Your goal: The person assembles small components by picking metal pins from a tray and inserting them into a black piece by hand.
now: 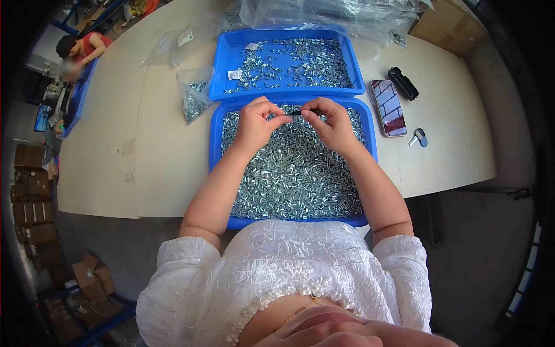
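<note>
My left hand (257, 124) and my right hand (331, 124) meet almost fingertip to fingertip over the far end of the near blue bin (215, 139). The right fingers pinch a slim black stick-like tool (296, 113), whose tip points at the left fingertips. My left thumb and forefinger are pressed together at that tip; whatever lies between them is too small to make out. Under both hands, small shiny metal pins (298, 173) fill the near bin in a thick layer.
Beyond stands a second blue bin (231, 49) with scattered metal pins and paper tags. A plastic bag of pins (195, 101) lies left. At right are a phone (389, 109), a black case (403, 84) and a key (418, 137). Another person (89, 49) works far left.
</note>
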Available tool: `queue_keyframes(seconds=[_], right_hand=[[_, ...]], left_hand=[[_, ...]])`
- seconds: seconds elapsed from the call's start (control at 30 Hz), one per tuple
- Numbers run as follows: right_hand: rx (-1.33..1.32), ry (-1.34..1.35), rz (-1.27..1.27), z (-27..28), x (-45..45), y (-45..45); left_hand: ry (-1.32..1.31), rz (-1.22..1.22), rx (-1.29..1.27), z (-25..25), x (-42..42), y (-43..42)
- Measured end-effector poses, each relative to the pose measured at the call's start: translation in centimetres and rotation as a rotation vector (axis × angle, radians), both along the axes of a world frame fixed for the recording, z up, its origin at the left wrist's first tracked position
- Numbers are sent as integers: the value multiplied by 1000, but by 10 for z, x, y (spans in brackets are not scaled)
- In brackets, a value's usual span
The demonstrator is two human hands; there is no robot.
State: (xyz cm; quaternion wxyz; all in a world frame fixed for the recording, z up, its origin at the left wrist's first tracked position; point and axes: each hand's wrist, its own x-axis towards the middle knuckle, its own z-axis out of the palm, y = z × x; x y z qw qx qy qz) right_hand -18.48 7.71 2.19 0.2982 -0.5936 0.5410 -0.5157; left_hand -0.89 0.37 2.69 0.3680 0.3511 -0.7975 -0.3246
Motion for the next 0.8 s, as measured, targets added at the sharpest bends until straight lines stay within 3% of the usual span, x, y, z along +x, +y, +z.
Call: queue_keyframes(seconds=[0.17,0.23,0.37,0.43,0.47,0.67,0.73,0.8], right_hand=[[49,-17,-27,3,0,1],[395,101,-51,13,-1,1],[421,12,-61,-4,3,-2],[138,-323,4,-13,8,-5],[134,-323,2,-15,6,-5],[430,-208,24,1,1,-2],[364,-228,9,3,1,-2],[335,-217,15,-1,-1,-3]], left_hand=[[-28,-6,-64,-1,-2,3],[-32,6,-124,1,-3,5],[-56,20,-136,1,-2,6],[-56,35,-150,0,-1,5],[-56,33,-154,0,-1,4],[-60,16,-120,2,-1,5],[-37,20,240,-4,0,1],[-11,-9,320,-9,1,-2]])
